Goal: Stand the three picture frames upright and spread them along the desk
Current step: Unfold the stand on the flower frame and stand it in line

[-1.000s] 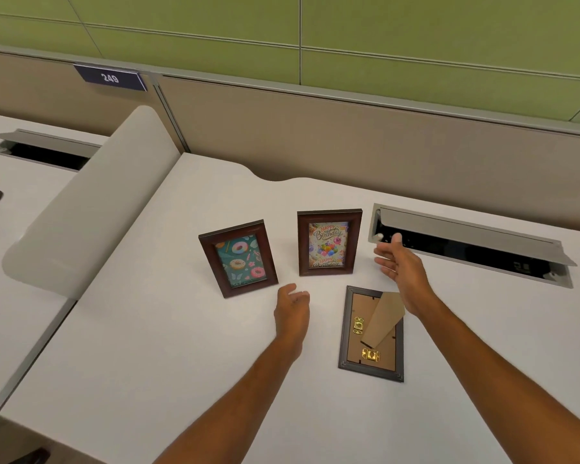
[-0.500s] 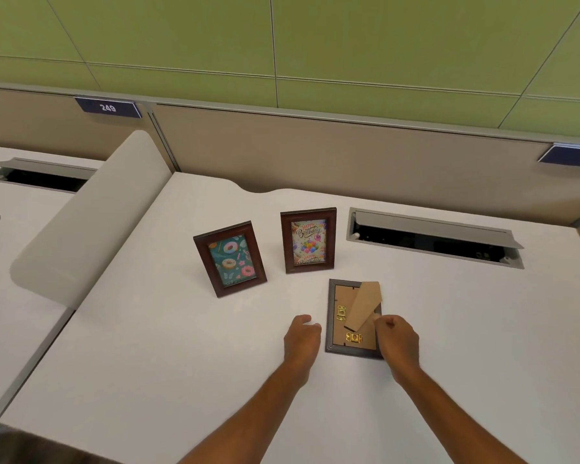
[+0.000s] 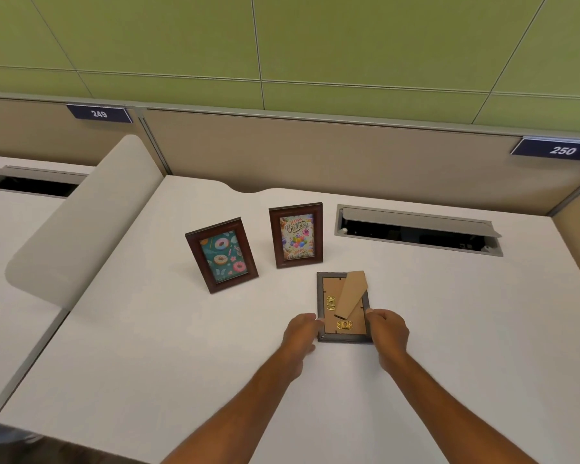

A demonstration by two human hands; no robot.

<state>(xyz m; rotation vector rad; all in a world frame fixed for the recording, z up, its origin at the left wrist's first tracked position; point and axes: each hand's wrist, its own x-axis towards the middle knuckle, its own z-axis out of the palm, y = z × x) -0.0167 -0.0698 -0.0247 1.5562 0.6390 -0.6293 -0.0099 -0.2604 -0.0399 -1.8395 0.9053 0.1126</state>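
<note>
The grip of the left hand (image 3: 298,333) touches the left edge of a grey picture frame (image 3: 344,308) that lies face down on the white counter (image 3: 449,329), and the grip of the right hand (image 3: 387,329) touches its right edge. The fingers of both hands curl in at the frame's sides, near its bottom corners, but I cannot tell if they are squeezing it tight. The frame's brown cardboard back faces up, with a brown cardboard stand flap (image 3: 350,293) and little gold clips. Behind it two more frames stand upright, close together. One is a dark brown wooden frame with a doughnut picture (image 3: 221,255), turned a bit to one side. The other is a dark brown wooden frame with a birthday balloon picture (image 3: 296,235), just to the right of it. At the back right of the counter is a long grey metal cable slot (image 3: 416,231) with its lid up. A blue sign on the wall panel says 250 (image 3: 556,149).
</note>
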